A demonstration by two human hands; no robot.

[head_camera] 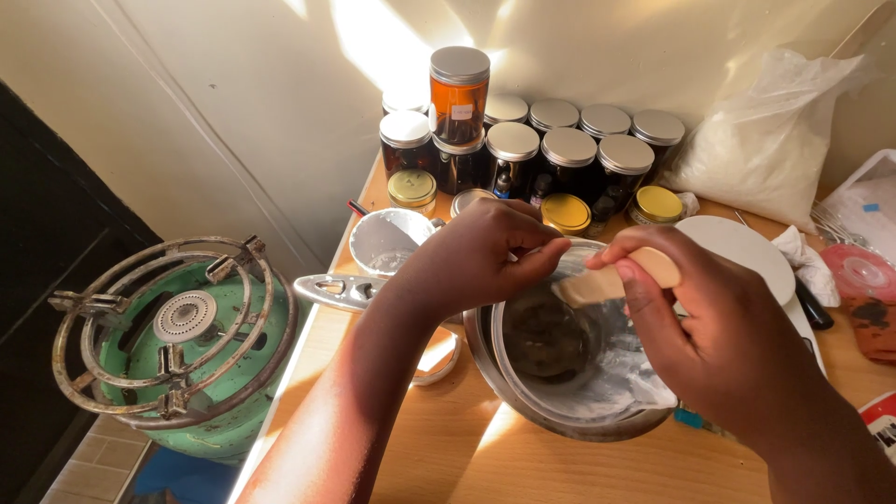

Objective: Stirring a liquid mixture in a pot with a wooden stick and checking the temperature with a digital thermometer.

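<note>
Both forearms reach in from the bottom edge over the desk (448, 457) and meet above a metal bowl (560, 425). The right hand (719, 327) comes from the lower right with its back to the camera; its fingers are curled shut around a pale wooden spatula (616, 280), thumb on top, and the blade tilts down to the left into the bowl. The left hand (476, 257) reaches across from the lower left, wrist bent, with thumb and fingertips pinched together on the clear liner at the bowl's far rim, just beside the spatula's blade.

To the left of the desk stands a green gas cylinder (187, 373) topped with a rusty ring burner. At the back right a big clear plastic bag (765, 140) of white grains leans against the wall. The metal bowl sits at the middle of the desk; it is lined with a clear, white-smeared sheet, and a dark mass lies at its bottom. A white plate (747, 247) lies just behind the right hand. Dark glass jars (569, 159) with silver lids stand in rows at the back, one amber jar (458, 93) stacked above them; their contents look dark, beyond that I cannot tell. A small white cup (387, 238) stands beside the left hand, and low gold-lidded tins (658, 203) sit before the jars.
</note>
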